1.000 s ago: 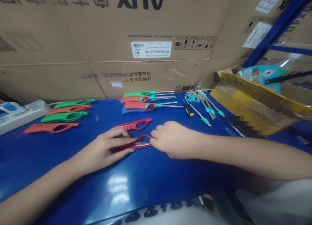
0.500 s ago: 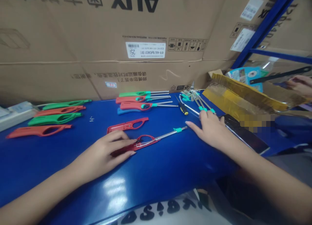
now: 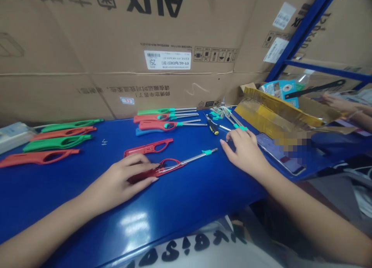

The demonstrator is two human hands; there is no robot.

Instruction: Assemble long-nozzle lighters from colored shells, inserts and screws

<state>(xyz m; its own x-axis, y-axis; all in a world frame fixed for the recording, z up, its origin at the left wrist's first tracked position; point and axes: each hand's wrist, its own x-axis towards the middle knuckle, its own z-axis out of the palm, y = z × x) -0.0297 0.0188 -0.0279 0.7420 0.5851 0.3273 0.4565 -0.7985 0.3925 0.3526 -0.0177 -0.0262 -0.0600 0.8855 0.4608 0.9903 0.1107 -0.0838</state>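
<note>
My left hand grips the handle of an opened red gas lighter, lying on the blue tabletop with wires showing. Its metal tube points right and carries a turquoise piece near the tip. Just behind it rests a separate red handle half. My right hand is low over the table beyond the tube tip, thumb apart from the curled fingers, with nothing visible in it. Close to those fingers are metal tubes with turquoise pieces and a yellow-black screwdriver.
Green and red handle shells lie at left, near small metal pins. Several lighters with tubes are at the back. A phone lies right of my right hand, before a taped carton. Another person's hand is at far right.
My right hand has shifted slightly back toward the tube tip, and more of the phone shows, its screen now lit. My left hand keeps its hold. The view has turned a little right.
</note>
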